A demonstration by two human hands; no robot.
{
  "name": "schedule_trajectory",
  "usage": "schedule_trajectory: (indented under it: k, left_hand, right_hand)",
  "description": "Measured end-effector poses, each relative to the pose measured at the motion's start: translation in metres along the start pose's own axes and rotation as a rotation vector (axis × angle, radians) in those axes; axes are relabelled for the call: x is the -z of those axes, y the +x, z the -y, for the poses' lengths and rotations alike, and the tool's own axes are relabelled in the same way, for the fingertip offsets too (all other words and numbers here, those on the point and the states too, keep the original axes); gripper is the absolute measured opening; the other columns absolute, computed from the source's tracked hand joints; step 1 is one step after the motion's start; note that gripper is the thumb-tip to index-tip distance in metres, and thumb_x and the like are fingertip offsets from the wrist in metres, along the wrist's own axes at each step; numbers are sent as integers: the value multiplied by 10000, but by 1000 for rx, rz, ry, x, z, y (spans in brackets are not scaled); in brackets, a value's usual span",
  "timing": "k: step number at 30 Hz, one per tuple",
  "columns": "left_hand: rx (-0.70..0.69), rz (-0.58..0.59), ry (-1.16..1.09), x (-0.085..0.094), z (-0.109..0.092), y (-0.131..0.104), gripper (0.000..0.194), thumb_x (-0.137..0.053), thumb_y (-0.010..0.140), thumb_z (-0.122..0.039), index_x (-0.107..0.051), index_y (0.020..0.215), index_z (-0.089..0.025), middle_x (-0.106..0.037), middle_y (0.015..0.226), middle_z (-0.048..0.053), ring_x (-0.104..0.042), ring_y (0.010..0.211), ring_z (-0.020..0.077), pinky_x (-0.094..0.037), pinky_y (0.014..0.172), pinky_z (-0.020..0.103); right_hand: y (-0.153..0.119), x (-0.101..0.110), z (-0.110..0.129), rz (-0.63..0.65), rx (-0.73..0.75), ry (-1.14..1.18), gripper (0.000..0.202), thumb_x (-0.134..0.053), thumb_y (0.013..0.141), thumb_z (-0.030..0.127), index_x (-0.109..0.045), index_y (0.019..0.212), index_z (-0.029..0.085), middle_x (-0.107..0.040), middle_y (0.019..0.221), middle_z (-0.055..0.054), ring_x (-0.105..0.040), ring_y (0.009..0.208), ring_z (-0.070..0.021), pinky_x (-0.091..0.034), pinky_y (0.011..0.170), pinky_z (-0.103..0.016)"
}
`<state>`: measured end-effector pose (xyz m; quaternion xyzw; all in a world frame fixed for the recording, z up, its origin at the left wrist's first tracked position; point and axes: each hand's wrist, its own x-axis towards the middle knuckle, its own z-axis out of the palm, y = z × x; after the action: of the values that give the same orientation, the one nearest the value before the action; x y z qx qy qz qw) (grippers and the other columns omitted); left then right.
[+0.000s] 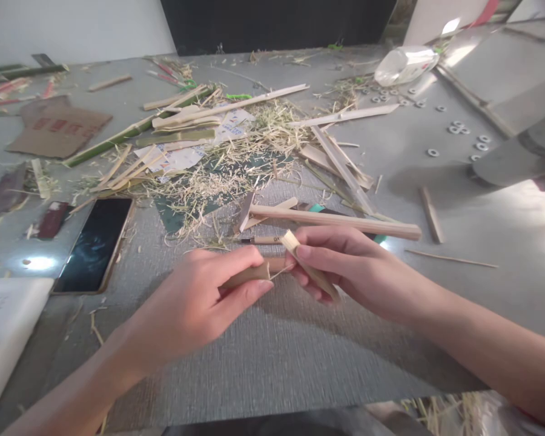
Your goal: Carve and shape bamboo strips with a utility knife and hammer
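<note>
Between its thumb and fingers, my left hand [222,293] grips a tan wooden piece [246,275], partly covered by the fingers. A flat bamboo piece [315,275] is pinched in my right hand [345,260], tilted with its pale, frayed end up and to the left. A thin strand [281,270] spans the small gap between the hands. Just beyond them lie a hammer [331,219] with a wooden handle and a dark-tipped wooden tool [263,240], its right end behind the bamboo piece.
Shavings [209,188] and bamboo strips [186,118] cover the middle. A phone [95,245] and a white case [9,327] lie left. A clear jar [406,65], several small rings [456,128] and a grey cylinder [518,154] are at right.
</note>
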<state>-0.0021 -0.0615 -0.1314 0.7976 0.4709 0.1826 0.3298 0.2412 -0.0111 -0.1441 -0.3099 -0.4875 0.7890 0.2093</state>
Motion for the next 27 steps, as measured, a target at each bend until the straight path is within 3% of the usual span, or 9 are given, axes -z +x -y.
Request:
schedule_trajectory:
  k: [4,10,18,22,27]
  left_hand:
    - [-60,2,3,-3,3,0,184,-556,1058,-264,-527,883,-216,-397,613,-101,-366,526,73,-300,538,215]
    - [-108,1,3,-5,5,-1,136,-560,1051,-228,-548,916,-221,-414,632,-99,-360,532,77,-295,530,213]
    - [-173,150,-27,-2,4,-4,251,-543,1028,-180,-414,816,-220,-405,656,-83,-369,573,92,-279,546,240]
    - [-218,206,-76,-1,3,-4,204,-555,1025,-172,-449,860,-229,-466,681,-91,-397,575,89,-294,564,244]
    - [-290,272,-133,-2,1,-6,167,-568,1016,-157,-481,896,-235,-521,707,-99,-432,586,82,-320,586,241]
  right_hand:
    - [1,1,-1,-47,18,32,232,-624,1046,324,-716,910,160,-647,796,-8,-625,700,-99,-500,636,-221]
    - [1,1,0,-115,47,4,240,-593,1059,329,-707,925,165,-686,803,-20,-676,739,-123,-539,709,-248]
    - [3,5,3,-218,86,31,264,-560,1073,356,-695,931,179,-677,892,-16,-672,769,-124,-538,744,-262]
    - [2,7,4,-246,80,68,261,-545,1078,387,-667,946,197,-665,862,-6,-658,753,-130,-514,731,-263]
    - [4,15,8,-393,173,156,230,-536,1078,314,-633,906,197,-562,771,14,-567,678,-111,-440,649,-249]
